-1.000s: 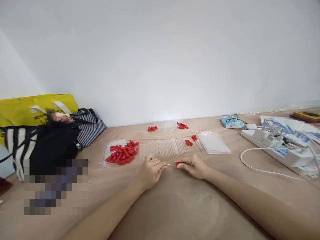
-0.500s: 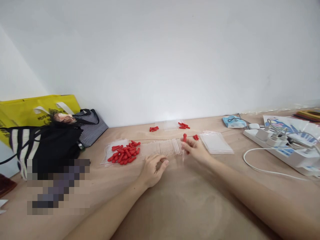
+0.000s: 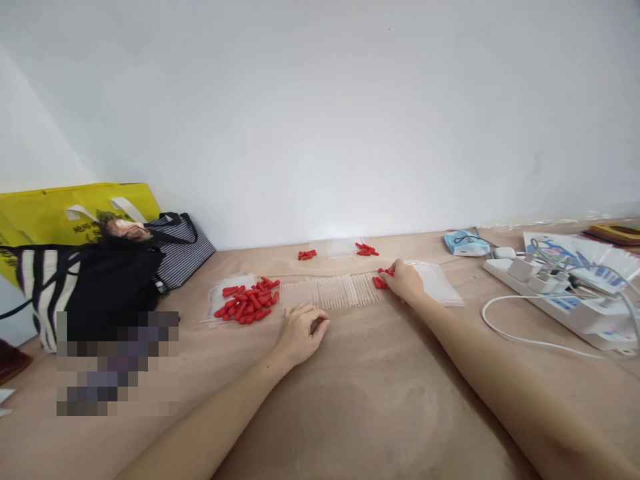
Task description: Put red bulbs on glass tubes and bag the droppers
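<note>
Leftmost, three bags: one yellow tote [image 3: 37, 217], cut off by the frame, one black striped bag [image 3: 110, 280], one pinstriped bag [image 3: 177, 261]. Then one heap of red rubber bulbs [image 3: 249, 303] on clear plastic sleeves [image 3: 213, 293], too overlapped to count. Next, left hand [image 3: 303, 333] loosely curled, open in the middle, just in front of one row of slender clear tubes [image 3: 323, 292], too fine to count. Behind, two small red clusters [image 3: 367, 249]. Then right hand [image 3: 405, 281], fingertips at more red bulbs [image 3: 379, 283], partly hidden, beside the row's right end; cannot tell gripping from touching. Farther right, one bag stack [image 3: 443, 288], partly covered, one blue face mask [image 3: 465, 242], one white power strip [image 3: 560, 303].
</note>
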`<control>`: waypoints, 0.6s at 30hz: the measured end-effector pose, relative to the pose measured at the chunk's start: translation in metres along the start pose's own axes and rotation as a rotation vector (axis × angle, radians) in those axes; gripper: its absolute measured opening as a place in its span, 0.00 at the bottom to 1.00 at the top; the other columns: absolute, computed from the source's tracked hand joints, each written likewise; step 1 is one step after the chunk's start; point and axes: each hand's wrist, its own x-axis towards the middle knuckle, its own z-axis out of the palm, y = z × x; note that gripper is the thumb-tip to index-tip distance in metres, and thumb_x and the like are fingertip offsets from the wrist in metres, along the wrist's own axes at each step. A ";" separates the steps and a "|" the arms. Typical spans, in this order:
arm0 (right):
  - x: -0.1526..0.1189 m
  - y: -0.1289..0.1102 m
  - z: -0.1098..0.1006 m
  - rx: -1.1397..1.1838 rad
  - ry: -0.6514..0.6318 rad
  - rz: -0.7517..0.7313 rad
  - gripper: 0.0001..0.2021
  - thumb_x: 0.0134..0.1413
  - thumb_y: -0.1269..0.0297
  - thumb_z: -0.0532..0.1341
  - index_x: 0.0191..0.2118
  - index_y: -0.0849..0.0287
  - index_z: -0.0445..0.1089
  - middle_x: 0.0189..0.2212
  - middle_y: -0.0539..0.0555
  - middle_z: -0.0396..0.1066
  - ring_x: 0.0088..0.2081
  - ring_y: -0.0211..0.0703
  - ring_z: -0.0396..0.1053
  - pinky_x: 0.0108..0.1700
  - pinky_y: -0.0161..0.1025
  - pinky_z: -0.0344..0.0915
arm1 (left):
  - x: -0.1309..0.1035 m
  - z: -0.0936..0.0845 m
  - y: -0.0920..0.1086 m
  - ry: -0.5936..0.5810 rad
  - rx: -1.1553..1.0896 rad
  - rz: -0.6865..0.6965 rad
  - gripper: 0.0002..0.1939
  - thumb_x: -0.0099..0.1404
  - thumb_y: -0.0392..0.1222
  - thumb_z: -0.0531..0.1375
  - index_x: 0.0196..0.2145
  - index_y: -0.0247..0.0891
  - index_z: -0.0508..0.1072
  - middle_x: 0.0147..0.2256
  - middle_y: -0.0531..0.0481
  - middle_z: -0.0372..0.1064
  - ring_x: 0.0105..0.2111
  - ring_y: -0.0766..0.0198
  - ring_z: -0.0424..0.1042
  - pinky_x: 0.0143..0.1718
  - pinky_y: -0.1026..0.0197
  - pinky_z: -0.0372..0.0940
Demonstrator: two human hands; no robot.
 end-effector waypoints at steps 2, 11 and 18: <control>-0.001 -0.001 -0.003 -0.011 -0.006 -0.008 0.13 0.49 0.56 0.54 0.34 0.60 0.65 0.32 0.57 0.70 0.32 0.44 0.67 0.26 0.34 0.55 | 0.000 0.000 0.000 -0.004 -0.002 0.006 0.05 0.57 0.36 0.54 0.27 0.38 0.70 0.27 0.52 0.70 0.31 0.61 0.67 0.36 0.57 0.56; -0.011 -0.007 -0.018 -0.029 -0.214 -0.021 0.17 0.48 0.50 0.52 0.23 0.57 0.68 0.21 0.53 0.69 0.24 0.40 0.66 0.25 0.35 0.55 | -0.001 0.003 -0.001 0.097 0.090 -0.106 0.03 0.55 0.36 0.56 0.24 0.37 0.65 0.27 0.52 0.67 0.32 0.59 0.66 0.34 0.56 0.54; -0.011 -0.007 -0.015 -0.025 -0.196 -0.015 0.16 0.47 0.52 0.53 0.21 0.58 0.67 0.19 0.55 0.69 0.23 0.41 0.66 0.22 0.34 0.54 | 0.005 0.002 -0.012 0.172 0.149 -0.259 0.06 0.56 0.43 0.56 0.29 0.39 0.66 0.29 0.49 0.66 0.33 0.56 0.65 0.37 0.52 0.53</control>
